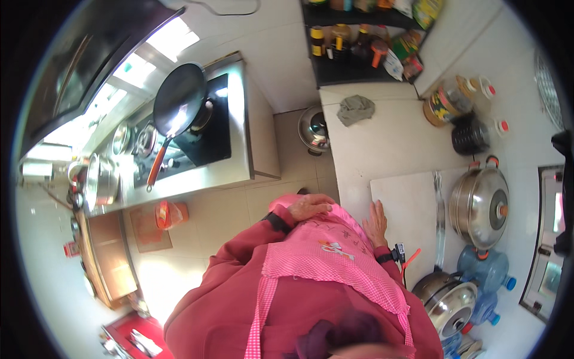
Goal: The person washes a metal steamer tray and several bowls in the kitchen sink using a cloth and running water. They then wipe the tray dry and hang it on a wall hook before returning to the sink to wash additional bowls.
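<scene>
My left hand (311, 207) lies against the front of a pink checked apron (309, 264), fingers stretched out, with nothing seen in it. On the right, my right hand (376, 224) rests at the near edge of a white countertop (367, 148), touching a white board (406, 202) with its fingers spread. Both wrists wear black bands; a small device is on the right one. A crumpled grey-green cloth (356, 110) lies farther along this counter. Across the floor to the left, a dark wok (180, 98) with a wooden handle sits on the gas stove (210, 139).
A large lidded steamer pot (480, 204), another lidded pot (446, 298) and blue water bottles (484, 269) line the wall. An oil jug (448, 101) stands near a black shelf (345, 72) of condiments. A lidded pan (314, 128) is on the floor; an orange bin (172, 214) stands left.
</scene>
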{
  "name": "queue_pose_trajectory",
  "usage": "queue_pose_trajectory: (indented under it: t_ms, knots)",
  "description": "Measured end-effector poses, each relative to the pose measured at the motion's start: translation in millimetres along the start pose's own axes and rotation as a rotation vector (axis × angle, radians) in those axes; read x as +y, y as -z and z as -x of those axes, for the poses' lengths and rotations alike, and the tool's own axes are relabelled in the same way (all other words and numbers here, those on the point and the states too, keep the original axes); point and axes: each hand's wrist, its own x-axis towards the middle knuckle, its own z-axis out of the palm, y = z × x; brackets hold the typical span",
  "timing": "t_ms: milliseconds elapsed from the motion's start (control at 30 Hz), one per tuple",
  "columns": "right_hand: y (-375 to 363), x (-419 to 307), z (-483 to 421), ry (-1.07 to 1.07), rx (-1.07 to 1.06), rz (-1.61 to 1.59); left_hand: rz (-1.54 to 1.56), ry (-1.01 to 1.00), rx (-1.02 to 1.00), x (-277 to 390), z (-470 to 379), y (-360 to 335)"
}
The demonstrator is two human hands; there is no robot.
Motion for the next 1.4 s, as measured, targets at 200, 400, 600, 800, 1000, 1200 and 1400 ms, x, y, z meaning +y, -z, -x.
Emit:
queue_pose_trajectory:
  t_ms: [200,400,600,800,1000,1200,1400]
  knots:
    - [7,10,-6,0.067,-0.074,0.088,0.195,0.007,0.041,-22,-2,-12]
    - [-4,0,-27,-0.074,-0.101,0.116,0.001,-0.015,0.123,-30,58,17]
    - [-7,-21,-44,-0.202,-0.116,0.306,0.152,-0.05,0.396,-52,138,59]
    - [-46,-71,-36,-0.07,0.343,0.071,0.292,-0.022,0.5,-66,225,102]
    - [-91,-214,-25,-0.087,-0.301,-0.74,0.365,-0.055,0.606,-88,307,143]
    - [-121,-380,-20,0.261,-0.513,-0.535,0.418,-0.049,0.738,-121,397,179]
    - [-165,-518,-24,0.42,-0.606,-0.483,0.573,-0.087,1.019,-168,502,189]
